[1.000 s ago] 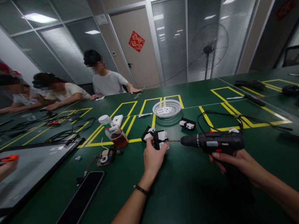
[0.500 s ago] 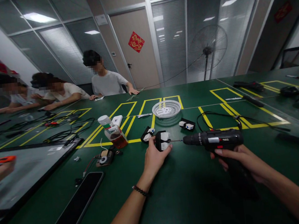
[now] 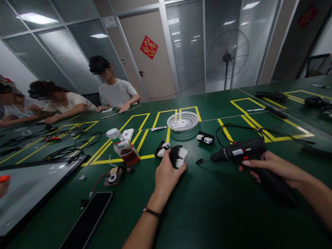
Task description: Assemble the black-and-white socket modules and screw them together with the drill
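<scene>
My left hand [image 3: 165, 174] is closed around a small black and white part [image 3: 177, 156] resting on the green table [image 3: 199, 223]. My right hand [image 3: 271, 167] grips the handle of a black electric screwdriver [image 3: 245, 152]. Its bit points left, and the tip sits a short gap to the right of the part. A black cable [image 3: 242, 129] loops behind the tool.
Two similar small parts [image 3: 205, 138] lie beyond, near a white fan grille [image 3: 183, 121] and a bottle of brown liquid [image 3: 123, 147]. A dark phone [image 3: 82, 228], a large screen panel [image 3: 22, 193] and a small motor [image 3: 113, 177] lie left. Three people sit at the far left.
The screwdriver bit has pulled back to the right, away from the part, and the tool has tilted lower. My left hand has laid the part down closer to the table.
</scene>
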`<state>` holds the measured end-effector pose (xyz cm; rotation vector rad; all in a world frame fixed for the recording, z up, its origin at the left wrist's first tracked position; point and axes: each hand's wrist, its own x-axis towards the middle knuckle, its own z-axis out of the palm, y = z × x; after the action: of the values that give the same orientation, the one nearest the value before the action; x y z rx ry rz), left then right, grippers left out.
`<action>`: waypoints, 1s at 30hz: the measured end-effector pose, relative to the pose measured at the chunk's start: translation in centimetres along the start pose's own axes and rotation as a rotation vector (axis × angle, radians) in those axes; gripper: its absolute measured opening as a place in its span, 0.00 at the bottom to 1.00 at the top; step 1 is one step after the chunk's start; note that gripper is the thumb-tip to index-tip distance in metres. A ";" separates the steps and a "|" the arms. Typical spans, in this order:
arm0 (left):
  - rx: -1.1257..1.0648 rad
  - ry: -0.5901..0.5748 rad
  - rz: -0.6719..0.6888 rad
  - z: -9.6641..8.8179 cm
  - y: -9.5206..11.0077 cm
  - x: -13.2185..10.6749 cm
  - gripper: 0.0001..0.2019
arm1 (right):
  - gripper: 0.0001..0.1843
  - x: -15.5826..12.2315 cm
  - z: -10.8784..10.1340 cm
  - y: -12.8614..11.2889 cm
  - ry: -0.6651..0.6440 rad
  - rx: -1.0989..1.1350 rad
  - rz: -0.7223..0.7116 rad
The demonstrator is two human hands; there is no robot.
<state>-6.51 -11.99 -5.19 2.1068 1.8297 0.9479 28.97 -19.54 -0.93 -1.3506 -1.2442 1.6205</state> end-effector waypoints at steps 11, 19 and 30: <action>-0.565 0.004 -0.252 1.8 -0.5 0.4 0.36 | 0.24 0.6 -0.1 0.4 -0.048 0.091 0.064; -0.948 -0.212 -0.411 2.3 -0.3 0.7 0.30 | 0.27 1.6 -1.6 1.9 0.114 -0.074 0.231; -1.199 -0.307 -0.497 2.5 -0.4 0.5 0.25 | 0.28 1.4 -1.3 -1.3 0.509 -1.417 0.055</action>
<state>-5.37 -10.81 -7.19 0.9335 1.0468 1.0784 29.83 -17.49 -0.19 -2.3504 -2.0548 0.1101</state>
